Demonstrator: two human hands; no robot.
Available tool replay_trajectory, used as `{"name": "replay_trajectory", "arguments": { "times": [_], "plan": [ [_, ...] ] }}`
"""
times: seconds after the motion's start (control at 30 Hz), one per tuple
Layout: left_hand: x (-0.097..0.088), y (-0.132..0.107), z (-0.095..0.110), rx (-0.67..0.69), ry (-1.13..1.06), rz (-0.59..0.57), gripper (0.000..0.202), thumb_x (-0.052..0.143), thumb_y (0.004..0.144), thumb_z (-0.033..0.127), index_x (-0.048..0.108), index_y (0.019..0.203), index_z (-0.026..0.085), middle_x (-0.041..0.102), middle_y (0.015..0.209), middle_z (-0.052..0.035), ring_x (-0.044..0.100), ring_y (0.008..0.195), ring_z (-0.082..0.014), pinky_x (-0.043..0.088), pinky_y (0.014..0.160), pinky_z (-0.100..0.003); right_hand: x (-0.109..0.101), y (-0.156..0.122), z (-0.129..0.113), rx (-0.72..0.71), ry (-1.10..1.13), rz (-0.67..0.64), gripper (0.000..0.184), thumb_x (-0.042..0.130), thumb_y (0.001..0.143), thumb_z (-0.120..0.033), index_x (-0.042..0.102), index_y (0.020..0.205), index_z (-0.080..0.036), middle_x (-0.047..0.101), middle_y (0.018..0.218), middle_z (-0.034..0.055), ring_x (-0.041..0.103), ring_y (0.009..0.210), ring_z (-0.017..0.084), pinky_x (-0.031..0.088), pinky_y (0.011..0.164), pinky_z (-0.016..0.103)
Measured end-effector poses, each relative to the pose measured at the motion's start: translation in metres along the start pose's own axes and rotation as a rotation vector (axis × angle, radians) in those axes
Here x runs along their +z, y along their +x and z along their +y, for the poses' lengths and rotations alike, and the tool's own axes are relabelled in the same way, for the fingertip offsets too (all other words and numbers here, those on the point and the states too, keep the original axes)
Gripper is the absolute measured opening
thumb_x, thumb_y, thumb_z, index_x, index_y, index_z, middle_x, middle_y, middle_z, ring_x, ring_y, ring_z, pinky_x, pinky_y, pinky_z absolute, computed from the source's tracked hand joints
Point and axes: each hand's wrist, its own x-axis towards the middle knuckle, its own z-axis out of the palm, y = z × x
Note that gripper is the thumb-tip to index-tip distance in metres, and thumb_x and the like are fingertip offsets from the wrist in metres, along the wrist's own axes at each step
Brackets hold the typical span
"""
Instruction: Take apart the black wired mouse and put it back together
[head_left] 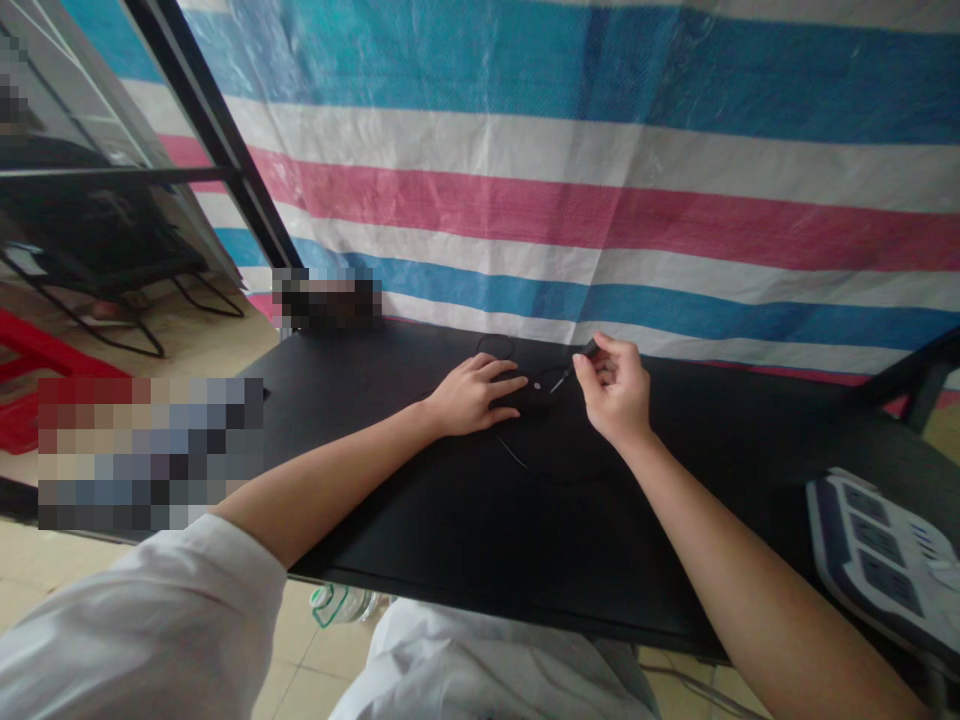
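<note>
Nearest, then: one loose, creased white sleeve [187,610], and below the edge one clear plastic bottle [352,605] with a green handle. On the right sits one boxy power strip [874,535], pale plastic edged in dark blue, three dark square sockets in a row. The surface [480,530] is smooth, flat, matt black. Thin dark cord [514,452] curves across it; whether it's one length or more, I can't tell.

Two hands at work! The left grip [474,394] lies palm down, fingers spread over the surface. The right grip [619,385] is pinching one slim tool [589,349] between thumb and fingers, above the surface's far half: dark handle, narrow metal shaft. Its long axis slants, handle up and to the right, tip down and left, towards one small, pale, roundish piece [537,386]. Tip and piece are close, but apart.

Behind it all, one wrinkled woven sheet [450,210], striped blue, white and pinkish red.
</note>
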Motion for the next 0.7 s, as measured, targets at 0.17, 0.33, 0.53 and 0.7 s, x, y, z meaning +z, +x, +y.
{"name": "replay_trajectory", "arguments": {
  "times": [0.17,0.33,0.53,0.7],
  "plan": [
    [0.0004,-0.0002,-0.0002,0.007,0.003,0.010,0.049,0.054,0.091,0.050,0.064,0.127,0.018,0.063,0.125,-0.0148,0.058,0.105,-0.0269,0.051,0.093,-0.043,-0.0020,-0.0024,0.0008,0.059,0.068,-0.051,0.034,0.058,0.090,-0.042,0.056,0.116,-0.020,0.070,0.088,0.0064,0.066,0.066,0.016,0.052,0.047,0.025],
    [0.0002,-0.0004,-0.0001,0.011,0.005,0.017,0.049,0.054,0.091,0.050,0.064,0.127,0.017,0.063,0.126,-0.0150,0.058,0.106,-0.0273,0.052,0.092,-0.043,-0.0024,-0.0039,0.0013,0.075,0.089,-0.094,0.033,0.052,0.094,-0.040,0.054,0.121,-0.021,0.071,0.102,0.0108,0.069,0.072,0.019,0.055,0.050,0.028],
    [-0.0005,-0.0001,0.0002,0.006,-0.002,0.009,0.049,0.054,0.091,0.050,0.064,0.127,0.018,0.063,0.126,-0.0151,0.058,0.107,-0.0274,0.052,0.093,-0.044,-0.0029,-0.0002,0.0006,0.040,-0.002,-0.040,0.030,0.056,0.091,-0.041,0.057,0.112,-0.020,0.067,0.081,0.0053,0.064,0.062,0.016,0.053,0.048,0.027],
    [-0.0009,0.0001,0.0006,-0.008,-0.011,-0.005,0.049,0.056,0.091,0.049,0.064,0.128,0.019,0.062,0.126,-0.0151,0.058,0.107,-0.0273,0.051,0.093,-0.044,-0.0041,0.0021,-0.0006,0.022,-0.023,-0.011,0.028,0.061,0.088,-0.041,0.059,0.106,-0.020,0.062,0.072,0.0013,0.057,0.054,0.013,0.049,0.044,0.025]
  ]
}}
